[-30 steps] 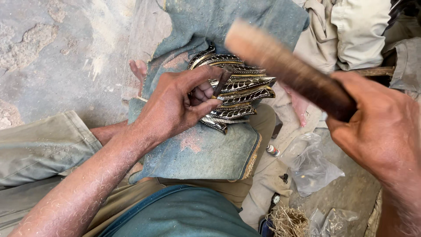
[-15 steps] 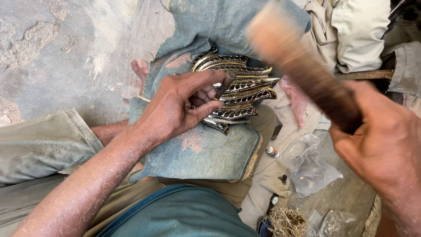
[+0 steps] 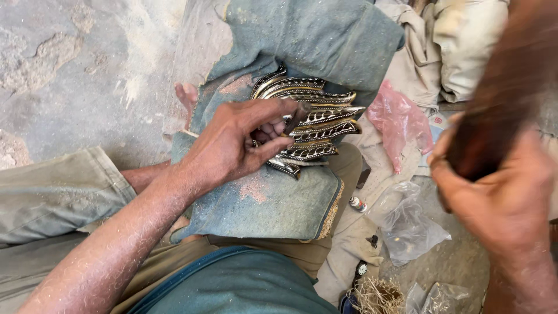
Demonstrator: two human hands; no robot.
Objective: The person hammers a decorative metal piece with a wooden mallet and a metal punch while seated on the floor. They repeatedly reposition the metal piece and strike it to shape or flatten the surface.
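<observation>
Carved wood piece (image 3: 311,125), dark with pale ridged bands, lies on a blue cloth (image 3: 273,200) across the lap, its bands running left to right. Left hand (image 3: 229,145) rests on it, fingertips pinching a small chisel (image 3: 297,115). Right hand (image 3: 505,200), raised well apart at right, is closed round a blurred wooden mallet (image 3: 500,99).
</observation>
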